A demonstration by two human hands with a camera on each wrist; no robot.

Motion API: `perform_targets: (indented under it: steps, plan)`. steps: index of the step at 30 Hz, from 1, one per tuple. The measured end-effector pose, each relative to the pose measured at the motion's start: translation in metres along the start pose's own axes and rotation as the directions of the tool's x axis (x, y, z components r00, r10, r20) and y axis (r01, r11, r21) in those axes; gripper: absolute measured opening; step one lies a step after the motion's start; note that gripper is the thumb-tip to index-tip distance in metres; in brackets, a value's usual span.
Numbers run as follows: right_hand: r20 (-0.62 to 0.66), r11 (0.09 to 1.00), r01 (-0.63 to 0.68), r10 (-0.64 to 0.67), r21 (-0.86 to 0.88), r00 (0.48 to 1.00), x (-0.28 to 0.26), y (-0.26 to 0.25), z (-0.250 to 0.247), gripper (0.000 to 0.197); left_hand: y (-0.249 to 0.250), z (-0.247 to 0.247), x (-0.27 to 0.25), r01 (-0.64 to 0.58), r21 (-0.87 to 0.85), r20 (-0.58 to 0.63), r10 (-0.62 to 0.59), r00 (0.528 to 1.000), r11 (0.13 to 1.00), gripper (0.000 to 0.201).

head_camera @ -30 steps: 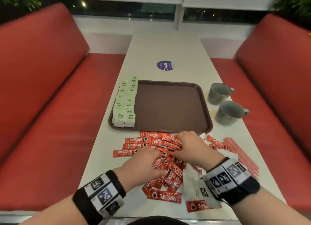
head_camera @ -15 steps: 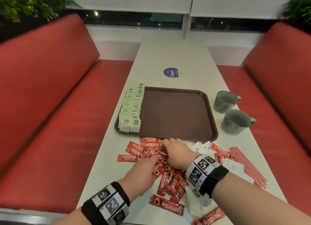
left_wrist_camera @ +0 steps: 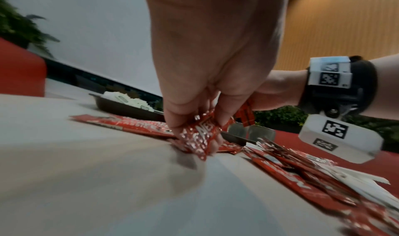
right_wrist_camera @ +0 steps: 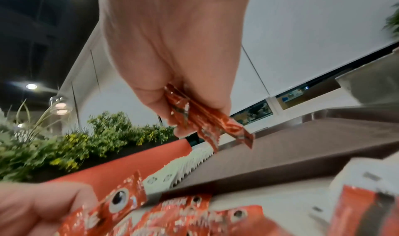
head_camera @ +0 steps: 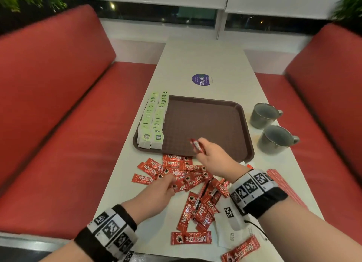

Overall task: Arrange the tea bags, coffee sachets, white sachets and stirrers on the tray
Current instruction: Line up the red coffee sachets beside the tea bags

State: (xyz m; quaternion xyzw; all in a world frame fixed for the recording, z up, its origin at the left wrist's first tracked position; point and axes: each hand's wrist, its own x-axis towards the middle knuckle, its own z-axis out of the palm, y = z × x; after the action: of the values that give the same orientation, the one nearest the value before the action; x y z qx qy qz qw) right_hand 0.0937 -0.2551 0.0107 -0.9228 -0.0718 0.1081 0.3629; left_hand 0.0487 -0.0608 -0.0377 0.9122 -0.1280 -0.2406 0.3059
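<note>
A brown tray [head_camera: 215, 124] lies mid-table with two rows of green-tagged tea bags [head_camera: 154, 118] along its left side. Red coffee sachets [head_camera: 188, 179] are scattered on the table in front of it. My right hand [head_camera: 203, 150] is raised over the tray's near edge and pinches a few red coffee sachets [right_wrist_camera: 205, 118]. My left hand [head_camera: 168, 185] is down in the pile, its fingers pinching a coffee sachet [left_wrist_camera: 200, 132]. White sachets [head_camera: 229, 232] lie under my right wrist. Red stirrers [head_camera: 282, 185] lie at the right edge, partly hidden by my arm.
Two grey mugs [head_camera: 264, 114] [head_camera: 278, 138] stand right of the tray. A round purple sticker [head_camera: 201, 79] is on the table beyond it. Red benches [head_camera: 58, 124] run along both sides of the narrow table.
My right hand has risen from the pile with sachets pinched in it and moved forward over the tray's near edge. The left hand stays in the pile, now pinching a sachet.
</note>
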Motion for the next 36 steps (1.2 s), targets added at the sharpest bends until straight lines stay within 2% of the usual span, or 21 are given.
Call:
perform_targets:
  steps: [2,3,4,5,6,7,9,13,17,19,22,25,28,30,31,33,34,35,36]
  plan:
    - [-0.078,0.979,-0.031,0.047,0.203,0.996,-0.003,-0.003,-0.01,0.011,0.0,-0.005,0.004,0.088,-0.24,0.007,-0.089,0.996,0.967,0.026]
    - [-0.095,0.933,-0.044,0.083,0.357,0.992,-0.006,-0.005,-0.013,0.012,0.001,-0.008,0.005,0.142,-0.399,0.035,-0.14,0.99,0.906,0.03]
    - [-0.084,0.839,-0.051,0.114,0.541,0.99,-0.008,-0.008,-0.015,0.015,0.004,-0.01,0.007,0.191,-0.55,0.074,-0.181,0.981,0.813,0.032]
    - [-0.049,0.696,-0.054,0.127,0.716,0.991,-0.009,-0.011,-0.016,0.018,0.007,-0.014,0.009,0.227,-0.657,0.113,-0.204,0.972,0.719,0.031]
    - [-0.01,0.54,-0.061,0.128,0.839,0.992,-0.011,-0.014,-0.015,0.021,0.01,-0.018,0.01,0.253,-0.722,0.148,-0.214,0.966,0.644,0.029]
    - [0.017,0.423,-0.071,0.131,0.903,0.991,-0.012,-0.017,-0.013,0.022,0.013,-0.021,0.012,0.274,-0.76,0.178,-0.217,0.96,0.59,0.029]
    - [0.024,0.34,-0.084,0.178,0.937,0.984,-0.014,-0.021,-0.008,0.024,0.021,-0.027,0.016,0.273,-0.795,0.185,-0.213,0.959,0.541,0.024]
    - [0.076,0.271,-0.146,0.253,0.951,0.965,-0.016,-0.02,0.005,0.024,0.039,-0.032,0.026,0.154,-0.807,0.073,-0.162,0.984,0.57,0.022]
    - [0.117,0.303,-0.212,0.304,0.929,0.946,-0.018,-0.024,0.014,0.023,0.052,-0.026,0.03,0.091,-0.811,0.072,-0.055,0.996,0.579,0.023]
    - [0.09,0.323,-0.208,0.344,0.923,0.935,-0.016,-0.026,0.018,0.021,0.055,-0.022,0.032,0.063,-0.754,0.07,-0.016,0.997,0.654,0.034]
    - [0.076,0.347,-0.221,0.385,0.912,0.92,-0.015,-0.026,0.021,0.017,0.054,-0.022,0.034,-0.001,-0.527,-0.003,0.0,1.0,0.85,0.046]
    - [0.116,0.356,-0.239,0.334,0.903,0.935,-0.02,-0.029,0.027,0.018,0.053,-0.024,0.037,-0.024,-0.335,-0.057,0.006,0.998,0.942,0.042]
    - [0.193,0.29,-0.265,0.252,0.92,0.948,-0.026,-0.028,0.031,0.034,0.055,-0.021,0.038,-0.042,-0.22,-0.077,0.026,0.997,0.975,0.029]
    - [0.256,0.269,-0.299,0.186,0.915,0.949,-0.029,-0.028,0.032,0.038,0.052,-0.018,0.04,-0.058,-0.205,-0.1,0.038,0.994,0.977,0.021]
    - [0.277,0.271,-0.313,0.162,0.91,0.947,-0.029,-0.028,0.033,0.041,0.05,-0.016,0.041,-0.066,-0.24,-0.106,0.041,0.993,0.969,0.02]
    - [0.3,0.26,-0.322,0.121,0.91,0.946,-0.028,-0.026,0.036,0.05,0.045,-0.014,0.041,-0.043,-0.431,-0.103,-0.002,0.995,0.901,0.022]
    - [0.304,0.245,-0.32,0.103,0.915,0.947,-0.027,-0.025,0.037,0.057,0.044,-0.015,0.041,0.0,-0.588,-0.072,-0.052,0.996,0.809,0.022]
    - [0.301,0.24,-0.316,0.095,0.918,0.949,-0.026,-0.023,0.038,0.065,0.042,-0.016,0.041,0.06,-0.753,-0.008,-0.1,0.995,0.655,0.021]
    - [0.292,0.267,-0.309,0.103,0.913,0.951,-0.026,-0.021,0.038,0.073,0.04,-0.019,0.041,0.111,-0.883,0.061,-0.123,0.99,0.456,0.018]
